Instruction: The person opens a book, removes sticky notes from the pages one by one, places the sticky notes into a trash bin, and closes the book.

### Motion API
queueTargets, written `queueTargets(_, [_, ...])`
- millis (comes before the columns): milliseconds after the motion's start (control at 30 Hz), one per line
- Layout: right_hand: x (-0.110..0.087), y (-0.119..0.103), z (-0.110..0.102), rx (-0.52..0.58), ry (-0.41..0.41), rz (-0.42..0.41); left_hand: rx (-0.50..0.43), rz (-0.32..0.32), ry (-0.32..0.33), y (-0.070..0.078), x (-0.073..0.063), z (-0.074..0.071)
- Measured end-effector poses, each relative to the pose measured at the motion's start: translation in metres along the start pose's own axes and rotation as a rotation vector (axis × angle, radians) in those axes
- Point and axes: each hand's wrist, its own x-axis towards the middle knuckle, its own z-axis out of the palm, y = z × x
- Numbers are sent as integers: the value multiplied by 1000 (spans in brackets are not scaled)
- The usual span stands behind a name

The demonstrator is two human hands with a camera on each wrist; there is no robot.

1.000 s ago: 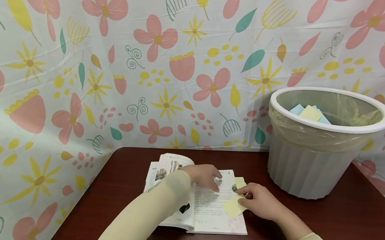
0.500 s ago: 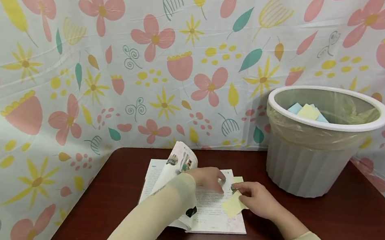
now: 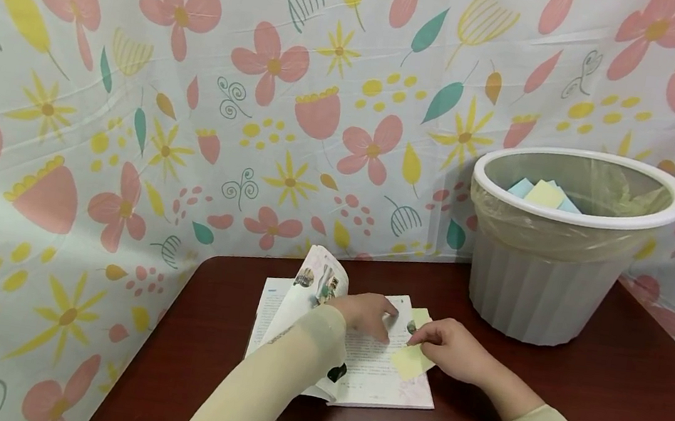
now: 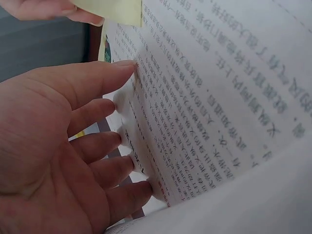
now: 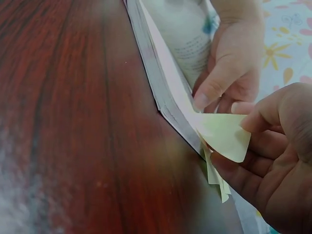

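An open book point(image 3: 365, 383) lies on the table, its right page printed with text. My left hand point(image 3: 365, 314) rests on that page with its fingertips touching the paper, and the left wrist view shows the fingers point(image 4: 100, 146) spread and fairly straight. At the page's right edge my right hand point(image 3: 456, 351) pinches a yellow sticky note point(image 5: 226, 134) between thumb and fingers. The note's other end meets the page edge; whether it is stuck there I cannot tell. More yellow sticky notes point(image 5: 217, 178) stick out from the book's edge below it. Some left-hand pages point(image 3: 298, 306) stand raised and curved beside my left forearm.
A grey bin point(image 3: 536, 289) with a white rim and a plastic liner stands at the back right of the dark red-brown table point(image 3: 221, 302). Blue and yellow paper pieces point(image 3: 543, 194) show inside it. A floral sheet point(image 3: 132, 102) hangs behind.
The left-hand pages have lifted and now stand higher. My left hand has shifted slightly right over the page. The right hand stays at the notes, and its fingers have shifted a little.
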Motion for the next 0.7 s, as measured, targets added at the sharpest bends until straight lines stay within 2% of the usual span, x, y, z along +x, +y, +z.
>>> queueTargets(300, [-4,-3,-4,74,-31,-55,15,-1,9,0,1,-1])
queueTargets(700, [-5,-9,-5,128,-80,-79,17,21,17,-3,-1,2])
